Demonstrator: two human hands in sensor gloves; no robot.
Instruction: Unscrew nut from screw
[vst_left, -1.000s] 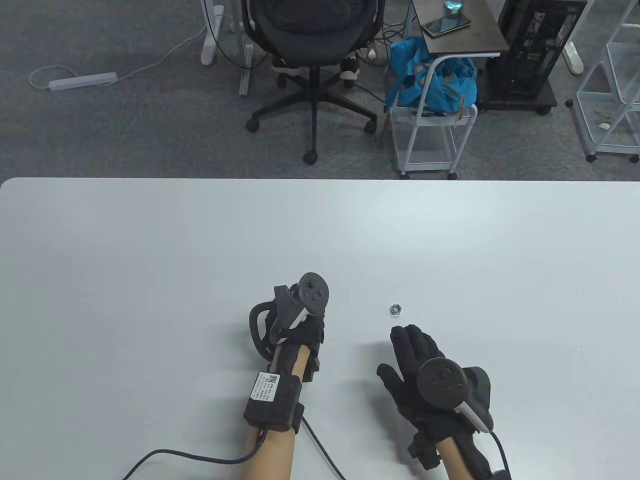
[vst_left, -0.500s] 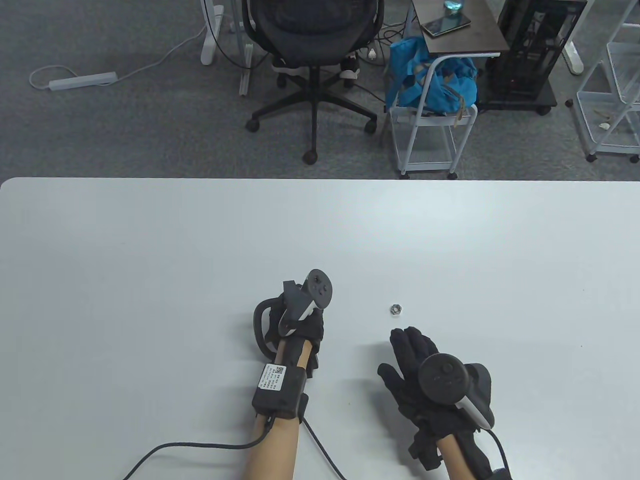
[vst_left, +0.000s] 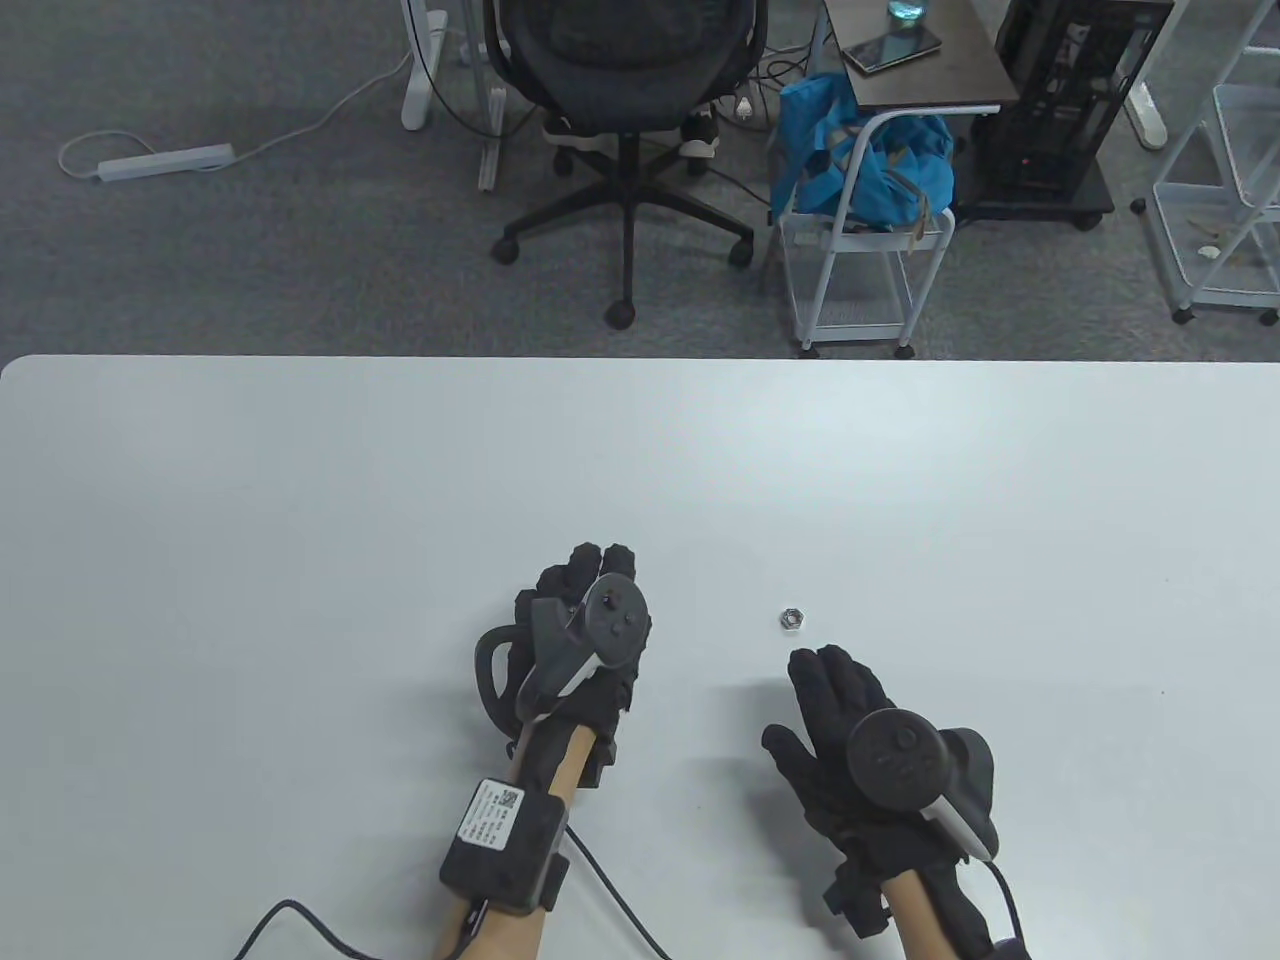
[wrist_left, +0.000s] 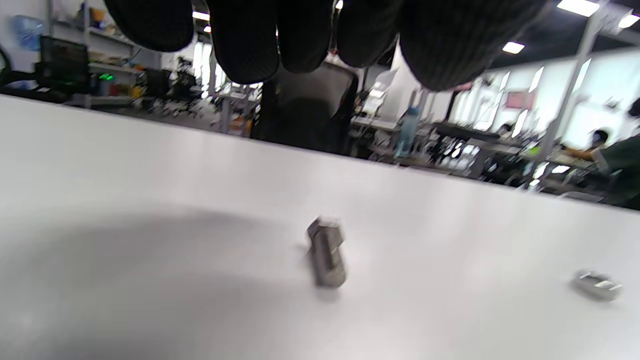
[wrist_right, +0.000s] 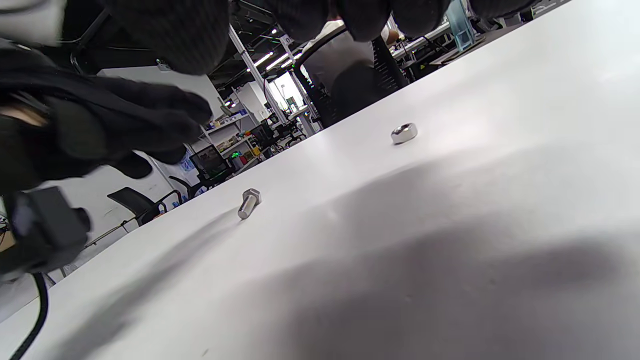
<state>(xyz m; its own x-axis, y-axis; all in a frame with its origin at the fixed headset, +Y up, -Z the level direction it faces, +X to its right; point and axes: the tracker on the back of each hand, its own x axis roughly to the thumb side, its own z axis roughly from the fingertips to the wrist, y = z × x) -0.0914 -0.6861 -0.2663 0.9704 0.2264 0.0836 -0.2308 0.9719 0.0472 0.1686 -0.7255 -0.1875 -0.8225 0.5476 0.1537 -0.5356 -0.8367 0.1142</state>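
Note:
The silver hex nut (vst_left: 793, 619) lies alone on the white table (vst_left: 300, 480), just beyond my right fingertips. It also shows in the left wrist view (wrist_left: 597, 285) and the right wrist view (wrist_right: 404, 133). The screw (wrist_left: 327, 252) lies loose on the table below my left fingers, without the nut; the right wrist view shows it too (wrist_right: 248, 202). In the table view my left hand hides it. My left hand (vst_left: 585, 600) is open and holds nothing. My right hand (vst_left: 835, 690) is open and flat, palm down, touching neither part.
A black cable (vst_left: 300, 915) runs from my left wrist along the table's front edge. Beyond the far edge stand an office chair (vst_left: 625, 60) and a white cart with a blue bag (vst_left: 865, 160).
My left hand has opened, its fingers now showing beyond the tracker, and its forearm has swung left. My right hand has barely moved. The nut stays put.

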